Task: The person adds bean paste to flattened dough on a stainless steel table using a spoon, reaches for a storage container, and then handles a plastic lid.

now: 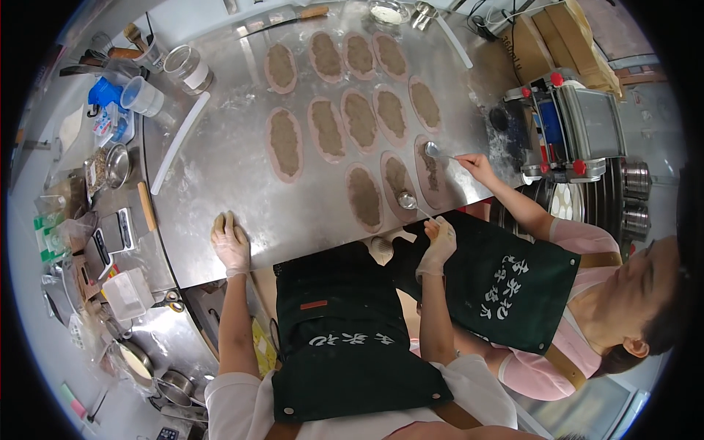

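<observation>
My right hand [438,248], in a thin pale glove, grips a metal spoon [407,199] by its handle. The spoon's bowl rests over an oval pinkish dough piece [397,178] spread with grey-brown filling. Also gloved, my left hand [231,243] lies on the steel table near its front edge, fingers stretched out and holding nothing. Beside my spoon, a co-worker's bare hand [480,170] holds another spoon [432,149] over a dough piece [433,178] only partly covered with filling. Several similar filled ovals [359,117] lie in uneven rows farther back.
White curved strips lie left [180,143] and far right [456,42] on the table. A glass jar [188,70] and a plastic cup [142,97] stand at the back left. A long knife [282,20] lies behind. A roller machine [576,128] stands right; the co-worker stands close beside me.
</observation>
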Motion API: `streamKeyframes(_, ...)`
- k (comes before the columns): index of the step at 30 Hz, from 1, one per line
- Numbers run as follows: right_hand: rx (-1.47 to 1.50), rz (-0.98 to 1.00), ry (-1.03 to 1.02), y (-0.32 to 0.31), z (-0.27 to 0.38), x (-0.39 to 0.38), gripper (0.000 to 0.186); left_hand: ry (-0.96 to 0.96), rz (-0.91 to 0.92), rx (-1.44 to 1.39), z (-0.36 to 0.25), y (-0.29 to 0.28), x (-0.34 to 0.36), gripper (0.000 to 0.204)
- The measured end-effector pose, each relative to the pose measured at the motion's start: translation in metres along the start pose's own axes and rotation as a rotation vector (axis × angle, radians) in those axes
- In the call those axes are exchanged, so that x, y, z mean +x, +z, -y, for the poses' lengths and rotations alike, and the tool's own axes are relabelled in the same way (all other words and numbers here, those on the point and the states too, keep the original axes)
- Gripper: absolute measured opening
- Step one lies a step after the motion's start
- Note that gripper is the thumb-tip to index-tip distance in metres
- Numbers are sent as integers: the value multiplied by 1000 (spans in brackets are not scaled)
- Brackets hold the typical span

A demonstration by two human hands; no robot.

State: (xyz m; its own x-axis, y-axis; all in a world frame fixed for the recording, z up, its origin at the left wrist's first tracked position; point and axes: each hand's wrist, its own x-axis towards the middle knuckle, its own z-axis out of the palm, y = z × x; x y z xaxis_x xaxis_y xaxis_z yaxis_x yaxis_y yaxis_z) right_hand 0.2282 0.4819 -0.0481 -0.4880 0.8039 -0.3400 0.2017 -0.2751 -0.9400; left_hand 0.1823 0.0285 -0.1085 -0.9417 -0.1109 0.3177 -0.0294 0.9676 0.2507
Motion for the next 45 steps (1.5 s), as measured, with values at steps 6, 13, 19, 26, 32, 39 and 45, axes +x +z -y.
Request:
streamKeyframes(6,35,-3,-27,3,-10,15,26,8,1,-1,2,2,-1,40)
streamKeyframes(13,56,37,-67,20,-2,23,21,36,-28,-14,-1,2,1,41)
streamKeyframes(19,-42,-46,-36,5,-5,12,22,15,-21,-2,-1,1,1,39)
streamKeyframes(26,39,15,-47,4,-6,3,22,27,-6,3,0,2,1,43)
streamKeyframes(32,-1,-1,-50,1,-8,-1,22,21,-6,5,0,0,0,43)
streamKeyframes(39,6,81,-98,22,-4,5,21,27,-18,6,0,0,0,42)
streamKeyframes(45,98,59,-115,22,-10,15,21,23,-40,-4,-2,-1,1,38)
